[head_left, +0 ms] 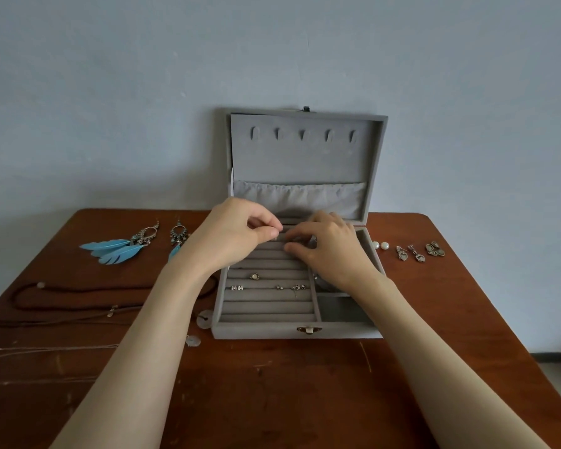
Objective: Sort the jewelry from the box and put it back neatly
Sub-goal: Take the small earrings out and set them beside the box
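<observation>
A grey velvet jewelry box (266,330) stands open on the brown table, its lid leaning against the wall. Both hands work over the far ring rolls. My left hand (237,234) pinches a small metal piece, too small to name, between thumb and fingertips. My right hand (327,244) has its fingers curled down onto the same rolls; anything under them is hidden. A ring (255,276) and several small stud earrings (237,287) sit in the nearer rolls.
Blue feather earrings (117,249) and dark cord necklaces (78,298) lie left of the box. Two pearl studs (380,245) and several small metal earrings (415,253) lie to its right. Pale round pendants (193,341) rest by the box's front left corner.
</observation>
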A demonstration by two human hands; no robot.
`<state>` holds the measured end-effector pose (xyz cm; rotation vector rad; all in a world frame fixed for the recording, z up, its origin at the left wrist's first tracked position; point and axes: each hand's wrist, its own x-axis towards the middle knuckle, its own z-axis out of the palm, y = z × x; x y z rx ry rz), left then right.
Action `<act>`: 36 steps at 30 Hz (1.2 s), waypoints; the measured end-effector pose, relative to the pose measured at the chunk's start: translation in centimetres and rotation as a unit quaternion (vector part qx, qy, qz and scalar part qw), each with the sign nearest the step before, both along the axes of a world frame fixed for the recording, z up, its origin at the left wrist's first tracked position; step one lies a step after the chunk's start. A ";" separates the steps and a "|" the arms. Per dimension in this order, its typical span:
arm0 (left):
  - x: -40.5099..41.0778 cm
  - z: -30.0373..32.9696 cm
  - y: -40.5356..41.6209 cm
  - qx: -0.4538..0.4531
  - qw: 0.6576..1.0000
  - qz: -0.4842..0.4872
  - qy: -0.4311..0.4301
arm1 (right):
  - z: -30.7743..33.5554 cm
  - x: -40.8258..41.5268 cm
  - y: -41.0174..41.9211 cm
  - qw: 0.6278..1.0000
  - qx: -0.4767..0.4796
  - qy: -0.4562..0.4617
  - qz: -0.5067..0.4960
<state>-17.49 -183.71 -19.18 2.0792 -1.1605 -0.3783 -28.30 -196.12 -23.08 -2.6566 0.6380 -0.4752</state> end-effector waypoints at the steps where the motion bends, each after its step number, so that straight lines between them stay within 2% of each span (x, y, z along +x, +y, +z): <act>1: 0.0 0.1 0.0 -0.001 1.000 -0.004 0.002 | 0.0 0.1 0.1 1.000 -0.007 -0.001 0.004; 4: -0.1 0.3 0.1 -0.009 1.000 -0.009 0.006 | 0.0 0.0 -0.1 1.000 -0.001 -0.029 -0.007; 8: 0.1 0.5 0.3 -0.030 0.999 0.008 0.013 | 0.6 -0.4 -0.8 0.993 0.053 -0.090 -0.057; 13: 0.0 0.7 0.4 -0.043 0.995 -0.022 0.090 | 0.8 -0.5 -1.4 0.985 0.107 -0.106 -0.081; 18: -0.1 0.7 0.3 -0.043 0.994 -0.014 0.099 | 1.1 -0.8 -2.0 0.970 0.167 -0.141 -0.107; 24: -0.7 0.7 0.0 -0.022 0.996 -0.028 0.088 | 2.0 -1.8 -3.1 0.966 0.243 -0.080 -0.044; 28: -1.3 0.7 -0.3 -0.015 0.996 -0.042 0.081 | 2.6 -2.8 -4.3 0.969 0.233 -0.063 -0.055; 32: -1.7 0.5 -0.8 -0.017 0.996 -0.042 0.074 | 3.5 -3.9 -4.7 0.976 0.210 0.046 -0.029; 36: -2.3 0.5 -1.1 -0.023 0.996 -0.047 0.073 | 4.4 -5.3 -4.1 0.981 0.161 0.108 -0.020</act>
